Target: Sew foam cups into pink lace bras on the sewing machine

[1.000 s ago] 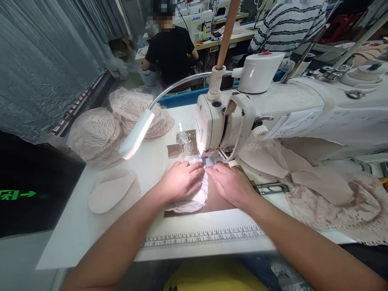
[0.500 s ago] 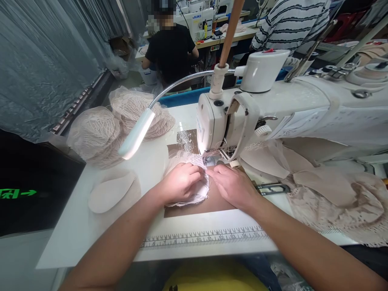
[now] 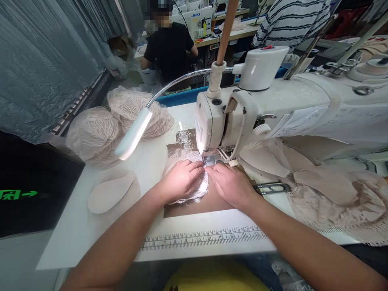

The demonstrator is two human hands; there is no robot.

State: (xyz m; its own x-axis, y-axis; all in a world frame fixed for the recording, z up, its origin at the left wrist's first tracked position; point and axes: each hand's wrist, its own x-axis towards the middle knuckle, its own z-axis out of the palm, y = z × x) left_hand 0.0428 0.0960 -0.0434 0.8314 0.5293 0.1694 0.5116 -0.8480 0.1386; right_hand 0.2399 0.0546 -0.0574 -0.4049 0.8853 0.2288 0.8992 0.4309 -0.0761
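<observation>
A pale lace fabric piece with a frayed, rounded edge lies under the needle area of a white sewing machine. My left hand rests on top of it, fingers bent and pressed together on the cloth. From the other side, my right hand pinches the fabric's right edge close to the presser foot. The fingertips of both hands almost meet there. Beneath lies a brown plate on the white table. Part of the lace is hidden by my left hand.
Stacked lace pieces and a smooth beige oval pad lie at left. A lamp hangs over the table. Thread snips and heaped beige fabric lie at right; a ruler strip runs along the front. Two people sit beyond.
The lace piece has turned and shifted a little toward the machine. My left hand has slid slightly forward with it, its fingers now straighter toward the presser foot. My right hand barely moved.
</observation>
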